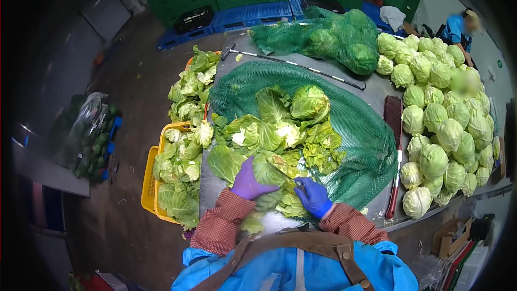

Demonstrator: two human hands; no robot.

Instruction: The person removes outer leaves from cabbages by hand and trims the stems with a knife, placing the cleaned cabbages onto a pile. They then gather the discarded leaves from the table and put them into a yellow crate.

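My left hand, in a purple glove, lies against a leafy cabbage with its thumb and fingers spread. On the cabbage's right side my right hand, in a blue glove, has its fingers closed round something too small to make out. Loose outer leaves and another cabbage lie just beyond, on a green mesh sack spread over the metal table.
Trimmed cabbages are heaped on the right, beside a long red-handled brush. A black-and-white rod and a filled mesh sack lie behind. Leaves fill a yellow crate at left. A person stands far right.
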